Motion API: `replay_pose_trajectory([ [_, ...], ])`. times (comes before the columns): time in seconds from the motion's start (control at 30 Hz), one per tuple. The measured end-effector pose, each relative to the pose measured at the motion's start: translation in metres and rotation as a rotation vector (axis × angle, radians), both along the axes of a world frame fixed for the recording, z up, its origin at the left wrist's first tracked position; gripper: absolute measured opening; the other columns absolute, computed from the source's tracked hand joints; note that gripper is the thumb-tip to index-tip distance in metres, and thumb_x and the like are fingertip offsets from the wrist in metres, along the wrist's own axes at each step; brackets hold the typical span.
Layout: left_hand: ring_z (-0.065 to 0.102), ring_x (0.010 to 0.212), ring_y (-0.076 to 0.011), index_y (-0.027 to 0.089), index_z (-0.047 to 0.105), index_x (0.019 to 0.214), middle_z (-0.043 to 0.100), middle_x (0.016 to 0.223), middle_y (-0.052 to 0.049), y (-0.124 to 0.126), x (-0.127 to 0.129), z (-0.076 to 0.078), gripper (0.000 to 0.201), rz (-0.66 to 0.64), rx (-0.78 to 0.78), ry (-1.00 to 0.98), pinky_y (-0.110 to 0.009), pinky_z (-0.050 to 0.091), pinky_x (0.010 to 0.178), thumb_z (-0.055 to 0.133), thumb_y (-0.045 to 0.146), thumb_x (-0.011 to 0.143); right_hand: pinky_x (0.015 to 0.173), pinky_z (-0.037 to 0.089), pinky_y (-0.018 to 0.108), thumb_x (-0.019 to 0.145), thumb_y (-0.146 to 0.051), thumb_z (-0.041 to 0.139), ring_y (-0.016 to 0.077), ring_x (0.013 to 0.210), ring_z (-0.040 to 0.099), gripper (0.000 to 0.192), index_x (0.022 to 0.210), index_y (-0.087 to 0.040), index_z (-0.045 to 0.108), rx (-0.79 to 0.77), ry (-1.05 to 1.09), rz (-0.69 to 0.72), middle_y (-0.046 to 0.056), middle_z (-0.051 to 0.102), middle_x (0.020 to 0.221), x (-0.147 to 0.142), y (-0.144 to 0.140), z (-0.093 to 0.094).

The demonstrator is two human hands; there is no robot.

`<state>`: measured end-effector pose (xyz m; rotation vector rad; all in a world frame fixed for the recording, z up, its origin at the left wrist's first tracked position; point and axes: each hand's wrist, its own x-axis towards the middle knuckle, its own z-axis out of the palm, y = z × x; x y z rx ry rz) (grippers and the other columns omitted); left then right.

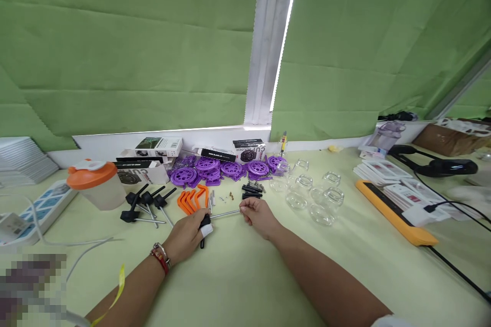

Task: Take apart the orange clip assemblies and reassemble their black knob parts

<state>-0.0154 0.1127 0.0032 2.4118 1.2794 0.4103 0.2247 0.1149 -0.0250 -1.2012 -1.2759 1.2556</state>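
My left hand (187, 237) is wrapped around the black head of a T-handled metal rod (224, 214), whose shaft points right. The thumb and fingertips of my right hand (260, 217) are pinched at the far end of that shaft. Whether a small part sits between those fingertips is hidden. Just beyond my left hand lie orange hooked pieces (192, 200) and thin silver pins (212, 199). Tiny brass parts (231, 195) are beside them. Black short rods (251, 191) and springs (258, 185) lie behind my right hand.
Similar black-headed rods (155, 202) lie at left, near an orange-lidded cup (97, 184) and a power strip (42, 214). Purple plastic pieces (230, 169) and boxes (159, 146) line the back. Clear glass jars (322, 213) and an orange-black bar (395, 212) are on the right.
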Motion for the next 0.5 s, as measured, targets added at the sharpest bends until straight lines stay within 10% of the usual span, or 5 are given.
replay_pose_trajectory([
  [0.5,0.054,0.075,-0.0204,0.023,0.044,0.107,0.060,0.087,-0.004,-0.0028,0.0005,0.0026,0.031,0.006,0.011,-0.013,-0.029,0.038,0.067,0.031,0.043,0.088,0.046,0.035,0.021,0.075,-0.030,0.053,0.0086,0.048,0.041,0.011,0.079,-0.019,0.052,0.041,-0.098,0.022,-0.005,0.046,0.054,-0.0003,-0.0026,-0.0044],
])
